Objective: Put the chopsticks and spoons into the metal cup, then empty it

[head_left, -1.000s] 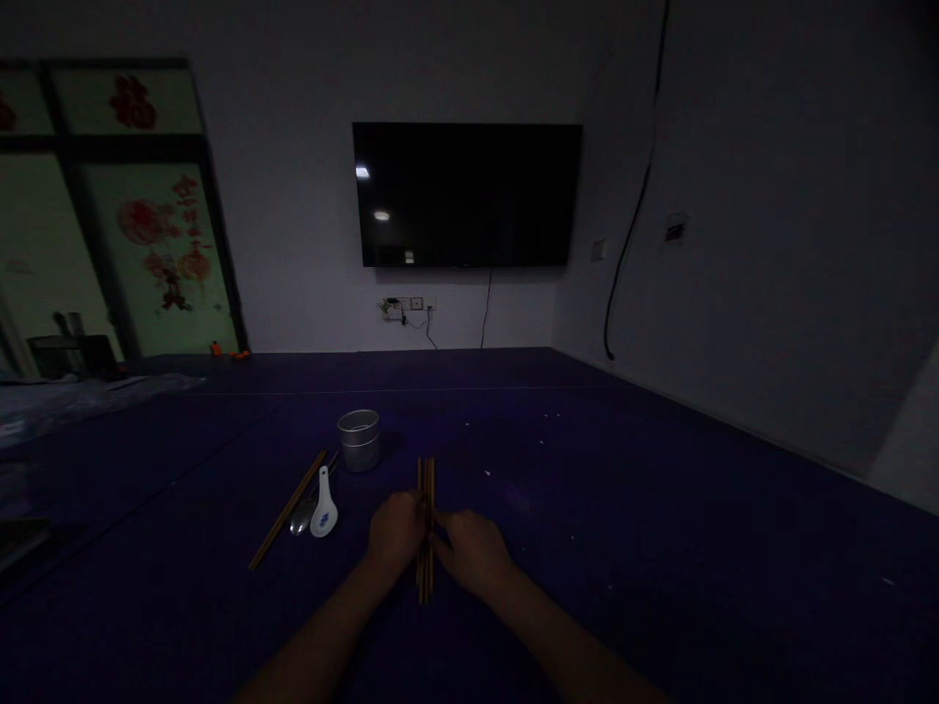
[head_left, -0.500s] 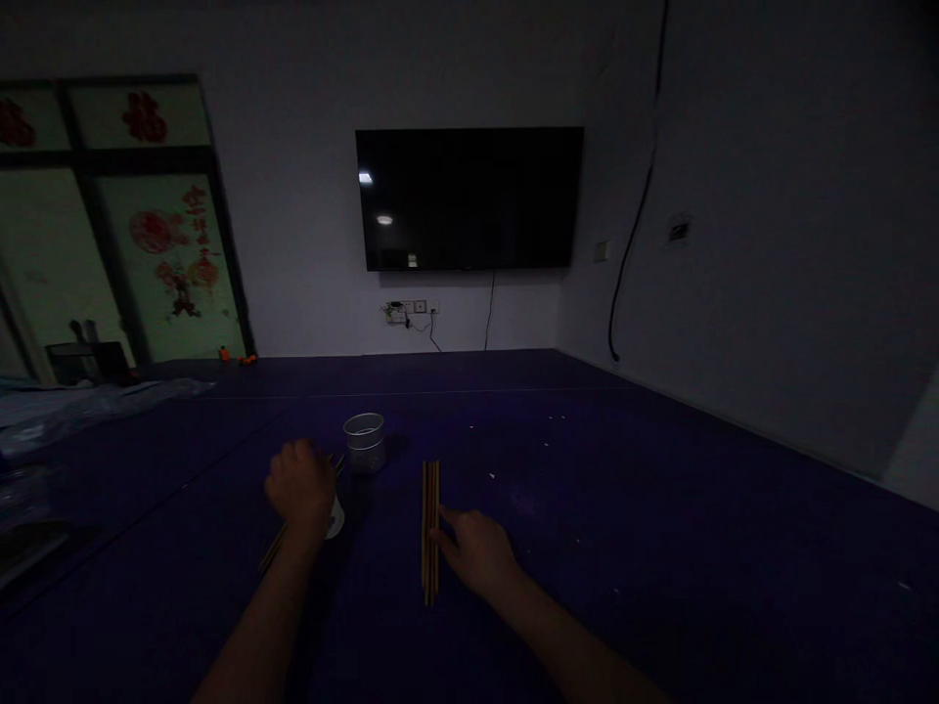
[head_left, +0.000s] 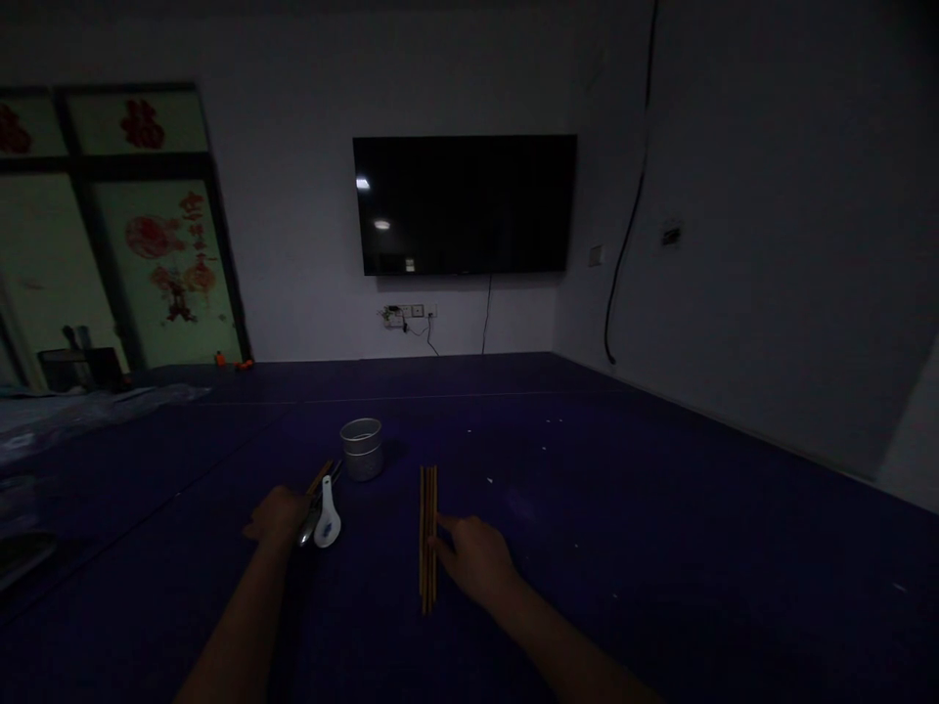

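Note:
A bundle of several wooden chopsticks lies lengthwise on the dark blue surface. At its right side is my right hand, thumb and forefinger closed against the sticks. To the left, my left hand is low over the surface, beside another chopstick that runs toward it. Its fingertips are mostly hidden, so what it grips does not show. Just right of that hand lie a metal spoon and a white ceramic spoon, bowls toward me. Behind them stands a metal cup, upright.
Small white scraps are scattered over the blue surface. Clear plastic sheeting and a dark flat object lie at the left. A television hangs on the far wall, with a cable down the right wall.
My left hand has moved left and lower, uncovering the white spoon and the metal spoon. My right hand stays at the chopstick bundle. The view has shifted slightly.

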Action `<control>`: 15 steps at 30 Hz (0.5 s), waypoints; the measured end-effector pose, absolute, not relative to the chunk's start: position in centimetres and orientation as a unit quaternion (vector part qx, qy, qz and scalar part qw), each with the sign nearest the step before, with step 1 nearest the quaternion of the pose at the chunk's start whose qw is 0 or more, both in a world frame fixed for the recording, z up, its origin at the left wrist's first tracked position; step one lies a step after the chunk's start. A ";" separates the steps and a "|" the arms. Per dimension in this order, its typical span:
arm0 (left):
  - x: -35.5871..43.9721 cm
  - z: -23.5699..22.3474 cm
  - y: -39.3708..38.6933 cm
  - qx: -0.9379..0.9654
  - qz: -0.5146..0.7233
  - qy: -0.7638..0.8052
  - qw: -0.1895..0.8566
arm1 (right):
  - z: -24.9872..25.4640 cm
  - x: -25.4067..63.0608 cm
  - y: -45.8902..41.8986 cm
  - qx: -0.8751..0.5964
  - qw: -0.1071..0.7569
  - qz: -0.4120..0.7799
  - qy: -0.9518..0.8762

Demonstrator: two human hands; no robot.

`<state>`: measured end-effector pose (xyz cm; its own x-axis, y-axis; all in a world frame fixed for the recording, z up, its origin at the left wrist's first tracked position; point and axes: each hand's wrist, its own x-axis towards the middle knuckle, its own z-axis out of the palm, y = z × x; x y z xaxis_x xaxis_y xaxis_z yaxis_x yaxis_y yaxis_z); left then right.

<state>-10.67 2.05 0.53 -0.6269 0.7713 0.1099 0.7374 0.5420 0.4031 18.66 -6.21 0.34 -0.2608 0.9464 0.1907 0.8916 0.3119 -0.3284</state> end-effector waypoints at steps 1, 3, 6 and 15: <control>-10.3 0.8 1.9 0.419 0.193 0.886 0.050 | 0.3 18.7 -6.2 -0.582 0.177 0.078 -0.790; -9.6 1.4 1.4 0.409 0.168 0.895 0.061 | 0.2 18.6 -6.2 -0.583 0.175 0.079 -0.789; -8.8 2.1 0.8 0.429 0.156 0.888 0.056 | 0.2 18.5 -6.3 -0.586 0.176 0.077 -0.787; -8.5 2.1 0.8 0.428 0.144 0.891 0.043 | 0.3 18.5 -6.0 -0.587 0.167 0.081 -0.788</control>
<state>-8.49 0.78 2.12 -0.6291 0.7759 0.0470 0.7513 0.5915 0.2927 18.49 -6.04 0.26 -0.2560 0.9521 0.1674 0.8980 0.2983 -0.3235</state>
